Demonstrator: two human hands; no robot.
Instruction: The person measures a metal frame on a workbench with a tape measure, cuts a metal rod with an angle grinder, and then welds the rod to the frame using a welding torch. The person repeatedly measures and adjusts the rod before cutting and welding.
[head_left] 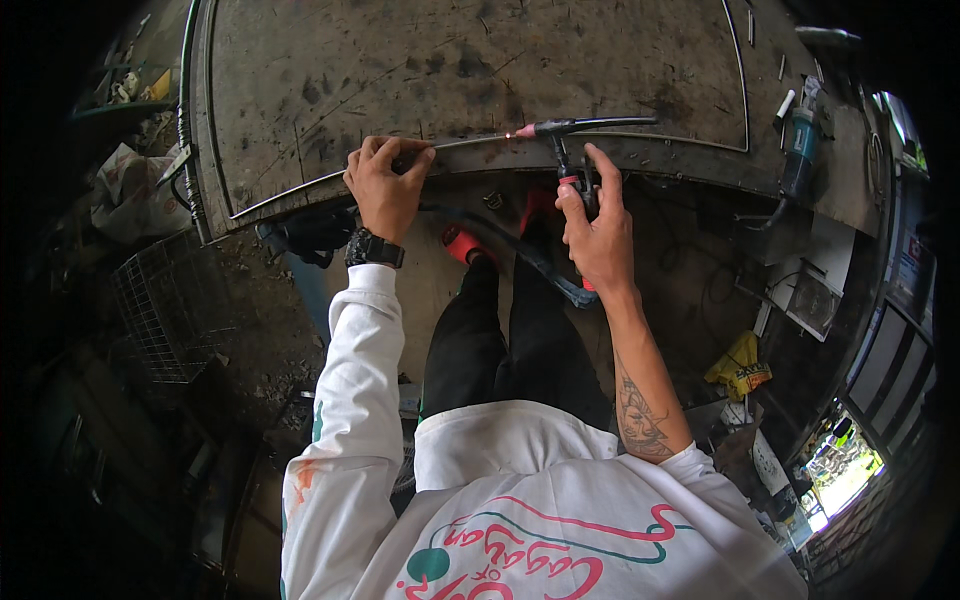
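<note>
A thin metal rod (470, 141) runs along the near side of the workbench and forms the front edge of a large rectangular frame. With thumb and fingers, my left hand (385, 185) pinches this rod left of the middle; a dark watch (375, 249) is on that wrist. My right hand (600, 225) is wrapped round the handle of a TIG welding torch (562, 158), forefinger raised along it. The torch's pink nozzle points left at the rod, where a small bright glow shows at its tip. A dark cable hangs from the handle.
The stained workbench (430, 75) fills the far side. A teal angle grinder (800, 150) lies at its right end beside short metal pieces. Below left stands a wire cage (165, 310) near a white plastic bag (140, 195). A yellow bag (738, 366) lies at right.
</note>
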